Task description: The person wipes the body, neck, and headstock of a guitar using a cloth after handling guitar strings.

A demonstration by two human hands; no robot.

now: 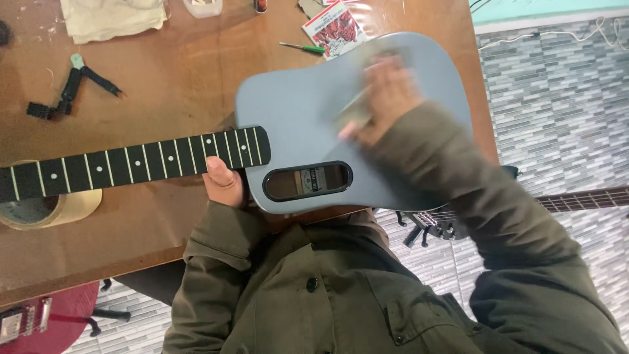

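A grey-blue guitar body (295, 111) with an oval sound hole lies flat on a brown wooden table (164, 72). Its black fretboard (131, 164) runs out to the left. My left hand (224, 180) grips the guitar where the neck meets the body, thumb on top. My right hand (383, 98) is blurred over the body's upper right part and presses a pale cloth (357, 108) against the surface. No strings show on the fretboard.
A roll of tape (46, 210) lies under the neck at the left. A black tool (72, 88), a white rag (111, 19), a green screwdriver (301, 47) and a red-and-white packet (334, 27) sit further back. Other guitars show below: one red (39, 321), one dark (576, 200).
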